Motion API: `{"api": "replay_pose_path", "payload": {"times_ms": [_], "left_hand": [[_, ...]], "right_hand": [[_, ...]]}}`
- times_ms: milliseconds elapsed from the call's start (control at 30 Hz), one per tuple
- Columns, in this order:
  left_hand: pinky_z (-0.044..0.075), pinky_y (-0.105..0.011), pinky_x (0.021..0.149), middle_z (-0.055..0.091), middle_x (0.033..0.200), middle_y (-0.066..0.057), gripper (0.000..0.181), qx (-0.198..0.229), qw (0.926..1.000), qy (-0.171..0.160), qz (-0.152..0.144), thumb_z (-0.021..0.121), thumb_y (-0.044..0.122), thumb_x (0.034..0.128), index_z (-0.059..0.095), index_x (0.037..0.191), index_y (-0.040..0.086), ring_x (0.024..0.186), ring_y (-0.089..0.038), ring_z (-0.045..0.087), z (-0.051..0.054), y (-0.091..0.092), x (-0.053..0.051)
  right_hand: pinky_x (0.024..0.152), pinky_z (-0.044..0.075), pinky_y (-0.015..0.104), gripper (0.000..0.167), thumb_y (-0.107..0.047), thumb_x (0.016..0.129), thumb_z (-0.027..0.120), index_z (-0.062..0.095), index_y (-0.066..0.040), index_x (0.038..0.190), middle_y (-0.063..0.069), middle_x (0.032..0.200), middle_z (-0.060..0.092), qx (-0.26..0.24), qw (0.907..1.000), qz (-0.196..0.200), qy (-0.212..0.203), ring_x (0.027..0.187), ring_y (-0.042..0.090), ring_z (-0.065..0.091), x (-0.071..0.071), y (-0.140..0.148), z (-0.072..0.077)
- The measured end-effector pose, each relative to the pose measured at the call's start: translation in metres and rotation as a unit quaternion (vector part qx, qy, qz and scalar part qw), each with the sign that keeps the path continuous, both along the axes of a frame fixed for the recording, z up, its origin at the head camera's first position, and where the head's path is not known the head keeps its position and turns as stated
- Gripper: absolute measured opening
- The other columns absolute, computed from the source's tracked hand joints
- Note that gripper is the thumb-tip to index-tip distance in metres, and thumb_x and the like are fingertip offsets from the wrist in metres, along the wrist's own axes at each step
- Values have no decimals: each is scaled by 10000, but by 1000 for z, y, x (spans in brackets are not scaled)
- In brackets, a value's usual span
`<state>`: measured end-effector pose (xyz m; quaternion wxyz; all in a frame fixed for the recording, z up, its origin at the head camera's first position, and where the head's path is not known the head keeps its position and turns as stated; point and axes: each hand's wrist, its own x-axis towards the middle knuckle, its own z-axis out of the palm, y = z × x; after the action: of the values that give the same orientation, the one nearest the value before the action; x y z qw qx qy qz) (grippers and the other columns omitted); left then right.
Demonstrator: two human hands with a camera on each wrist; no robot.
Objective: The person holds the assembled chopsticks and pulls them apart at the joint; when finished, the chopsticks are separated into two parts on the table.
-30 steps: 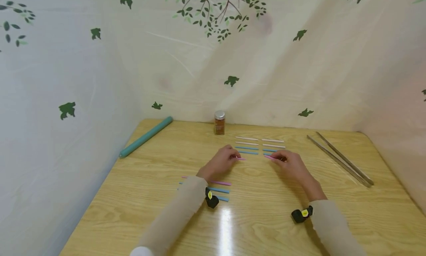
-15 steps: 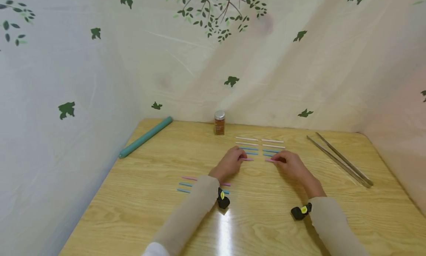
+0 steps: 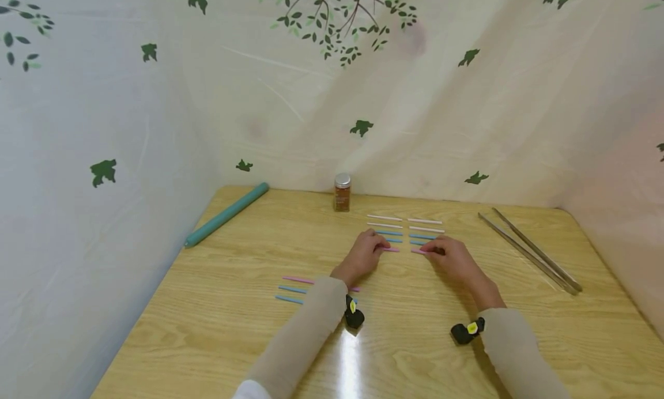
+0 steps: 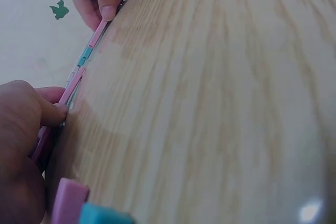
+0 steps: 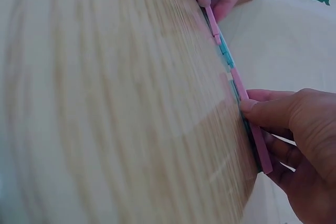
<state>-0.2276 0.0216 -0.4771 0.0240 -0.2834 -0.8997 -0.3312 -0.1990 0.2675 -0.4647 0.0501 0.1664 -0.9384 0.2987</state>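
Observation:
My left hand [image 3: 364, 253] pinches a pink stick [image 4: 73, 85] between thumb and finger, at the near end of the left column of sticks. Facing it, my right hand [image 3: 453, 258] pinches another pink stick [image 5: 252, 121] at the near end of the right column. A small gap parts the inner ends of these two pink sticks. Just behind them lie blue sticks [image 3: 422, 236] and white sticks [image 3: 425, 221], in two side-by-side columns. Under my left forearm, a separate group of pink sticks [image 3: 298, 279] and blue sticks [image 3: 289, 298] is partly hidden.
A spice jar [image 3: 342, 192] with a silver lid stands at the back of the wooden table [image 3: 404, 353]. To the left lies a green rod [image 3: 227, 215]. Long metal tongs [image 3: 529, 250] lie on the right. Pale cloth walls surround the table.
My left hand has moved right with its pink stick, bringing it under the left column and nearer the right one. My right hand has shifted its stick only slightly.

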Motion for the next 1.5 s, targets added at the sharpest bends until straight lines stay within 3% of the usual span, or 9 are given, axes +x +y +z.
{"api": "replay_pose_path", "payload": {"times_ms": [333,733,867,1067,1233,1433,1500], "left_hand": [[441,-230,835,577,932,-18,202,-108,9999,-3,21,545,39,951,721,1020,109,896,-145,530,1,2,0],[436,-256,859,588,941,-13,211,-101,9996,275,55,547,42,947,729,1019,121,928,-168,542,-2,3,1],[426,-264,848,590,947,-17,216,-228,9987,454,47,534,70,962,727,1032,136,913,-174,536,-1,4,3],[399,-314,873,573,1031,-17,176,-296,9972,687,88,567,127,957,694,1077,149,939,-189,506,9,-4,8],[407,-301,894,543,1062,-3,177,-2,9989,470,79,559,114,959,683,1085,134,980,-175,484,20,-24,9],[447,-320,896,540,1054,-15,187,465,9984,-177,268,545,112,970,669,1108,88,1029,-170,508,29,-57,14],[460,-330,886,549,1057,-29,185,578,9973,-255,380,548,103,967,667,1106,76,1028,-173,527,30,-68,17]], "right_hand": [[632,419,266,106,-38,876,662,734,-41,954,69,864,628,61,9999,-81,33,718,136,484,2,-2,2],[652,448,290,107,-20,868,665,737,-40,944,72,873,646,146,9993,25,335,740,149,519,1,-1,0],[693,486,356,123,-2,862,665,728,-28,964,87,892,653,189,9989,22,431,782,206,571,1,-2,0],[762,530,465,134,-15,862,673,712,13,988,139,941,669,-166,9979,147,609,882,321,629,5,-16,8],[743,524,437,154,-28,879,657,699,10,1022,128,935,656,-269,9982,250,468,854,284,616,9,-37,14],[770,524,417,227,-29,882,655,670,-13,1107,120,980,653,-566,9968,535,169,881,259,617,16,-65,13],[777,528,401,237,-40,883,659,665,-20,1119,107,981,651,-671,9958,616,93,888,244,617,19,-74,10]]}}
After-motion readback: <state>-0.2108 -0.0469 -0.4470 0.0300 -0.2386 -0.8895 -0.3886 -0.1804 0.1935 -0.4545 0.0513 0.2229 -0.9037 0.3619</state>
